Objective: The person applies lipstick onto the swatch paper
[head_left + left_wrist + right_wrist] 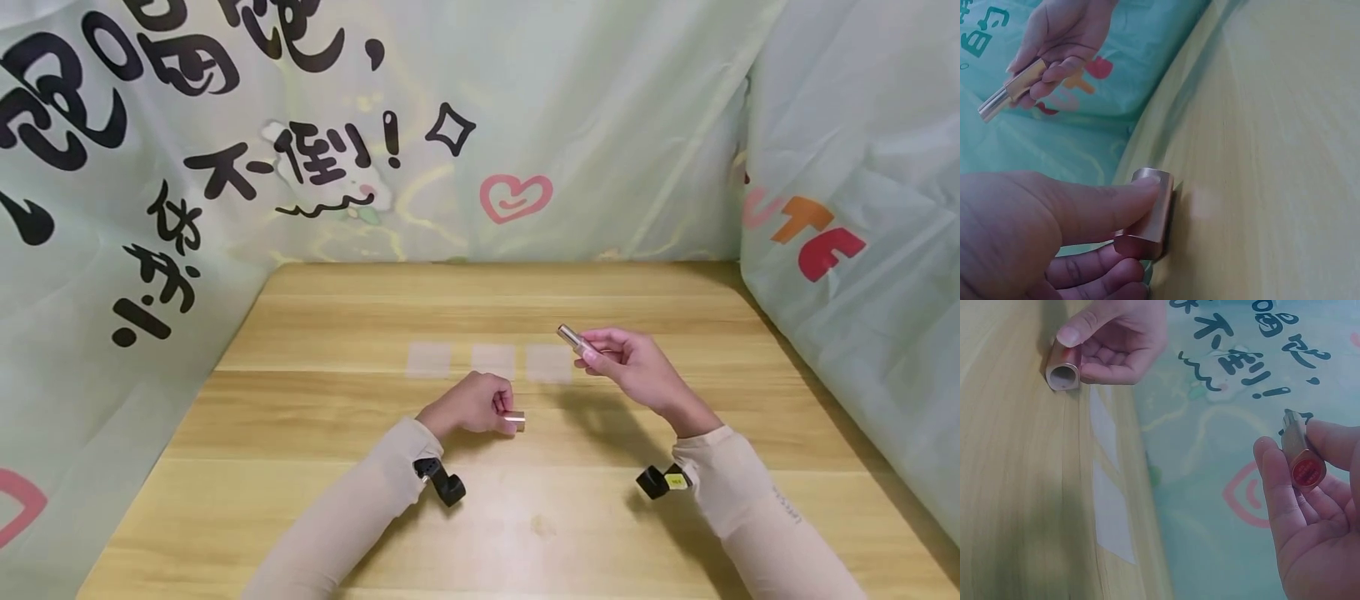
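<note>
The lipstick-like tube (573, 337) is up above the table (540, 533), pinched in your right hand (637, 367) by its thicker base, apparently so that the narrower metal end is free of your fingers. Your left hand (474, 404) grips the hollow cap (518, 417) low over the tabletop (whether it touches is hard to tell), likely by its sides to leave the mouth uncovered. You have one tube, one cap and, in a row farther back, three pale squares (428, 360)

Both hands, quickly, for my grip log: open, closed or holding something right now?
Left hand: holding a hollow metallic cap.
Right hand: holding a slim metallic tube.
</note>
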Demonstrator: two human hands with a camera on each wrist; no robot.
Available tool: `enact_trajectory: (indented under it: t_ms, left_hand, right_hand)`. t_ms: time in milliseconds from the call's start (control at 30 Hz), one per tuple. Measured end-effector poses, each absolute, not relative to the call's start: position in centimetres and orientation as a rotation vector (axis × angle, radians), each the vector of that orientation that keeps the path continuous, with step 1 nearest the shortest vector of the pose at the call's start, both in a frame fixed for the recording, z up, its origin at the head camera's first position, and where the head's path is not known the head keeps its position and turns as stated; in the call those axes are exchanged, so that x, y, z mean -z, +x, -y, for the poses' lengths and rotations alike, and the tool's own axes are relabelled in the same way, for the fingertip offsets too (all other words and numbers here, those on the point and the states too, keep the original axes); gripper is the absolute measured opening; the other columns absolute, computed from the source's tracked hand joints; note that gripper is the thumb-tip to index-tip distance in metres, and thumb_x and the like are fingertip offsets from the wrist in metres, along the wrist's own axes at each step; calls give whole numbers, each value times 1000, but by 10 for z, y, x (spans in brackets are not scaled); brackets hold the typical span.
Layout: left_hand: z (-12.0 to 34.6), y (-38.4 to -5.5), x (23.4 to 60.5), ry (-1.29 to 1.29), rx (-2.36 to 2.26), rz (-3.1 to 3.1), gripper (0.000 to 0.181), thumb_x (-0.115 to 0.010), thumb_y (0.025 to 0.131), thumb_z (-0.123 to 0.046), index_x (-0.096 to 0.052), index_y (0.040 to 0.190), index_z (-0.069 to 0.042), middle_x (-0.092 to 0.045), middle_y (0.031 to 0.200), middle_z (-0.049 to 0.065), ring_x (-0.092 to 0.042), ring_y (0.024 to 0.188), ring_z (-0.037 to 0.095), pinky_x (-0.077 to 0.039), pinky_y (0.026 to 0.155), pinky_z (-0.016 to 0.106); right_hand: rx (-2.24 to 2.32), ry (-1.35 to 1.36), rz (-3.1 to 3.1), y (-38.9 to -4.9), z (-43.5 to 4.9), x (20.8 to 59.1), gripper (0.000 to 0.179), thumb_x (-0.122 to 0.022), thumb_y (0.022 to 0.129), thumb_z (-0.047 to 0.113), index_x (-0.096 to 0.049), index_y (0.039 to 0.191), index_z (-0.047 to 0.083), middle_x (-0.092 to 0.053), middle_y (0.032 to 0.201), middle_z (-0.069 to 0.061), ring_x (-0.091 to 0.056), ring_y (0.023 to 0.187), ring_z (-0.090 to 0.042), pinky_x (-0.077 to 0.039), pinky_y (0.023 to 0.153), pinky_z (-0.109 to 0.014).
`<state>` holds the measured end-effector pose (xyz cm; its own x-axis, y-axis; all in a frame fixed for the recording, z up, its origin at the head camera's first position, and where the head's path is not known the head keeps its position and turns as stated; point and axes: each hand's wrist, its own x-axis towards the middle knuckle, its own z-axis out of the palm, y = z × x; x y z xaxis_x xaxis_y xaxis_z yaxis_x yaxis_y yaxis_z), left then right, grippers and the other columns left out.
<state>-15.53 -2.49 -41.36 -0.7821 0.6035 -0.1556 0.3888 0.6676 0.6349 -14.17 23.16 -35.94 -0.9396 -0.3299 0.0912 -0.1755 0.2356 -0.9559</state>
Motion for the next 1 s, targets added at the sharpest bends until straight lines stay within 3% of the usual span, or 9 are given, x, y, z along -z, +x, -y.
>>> enact_trajectory:
  t_ms: [200, 567, 700, 1000]
  left_hand:
    - [24, -159, 412, 799, -835, -2535, 33, -75, 74, -35, -59, 95, -14, -58, 84, -6, -52, 72, 7, -43, 68, 21]
    - [16, -168, 403, 845, -1169, -2537, 40, -63, 86, -32, -59, 114, -5, -61, 112, 7, -58, 94, 13, -47, 77, 21]
    - [11, -170, 398, 868, -1277, -2533, 39, -62, 87, -31, -58, 116, -5, -61, 112, 8, -59, 92, 11, -48, 74, 20]
    - [-4, -170, 383, 779, -1520, -2520, 34, -62, 87, -31, -60, 115, -12, -62, 99, -8, -57, 87, 6, -48, 72, 21]
  right_hand:
    - [1804, -473, -2372, -143, -232, 357, 35, -59, 89, 12, -52, 117, -9, -61, 101, -28, -65, 83, -21, -52, 76, -34]
    - [1843, -498, -2369, -143, -229, 358, 34, -58, 89, 9, -51, 117, -10, -57, 103, -33, -65, 82, -20, -52, 74, -31]
    - [1845, -508, -2369, -141, -228, 358, 34, -57, 89, 8, -51, 118, -10, -56, 107, -31, -65, 83, -20, -52, 75, -30]
    - [1872, -533, -2374, -140, -226, 358, 33, -56, 90, 5, -50, 117, -11, -55, 103, -35, -65, 80, -19, -52, 73, -31]
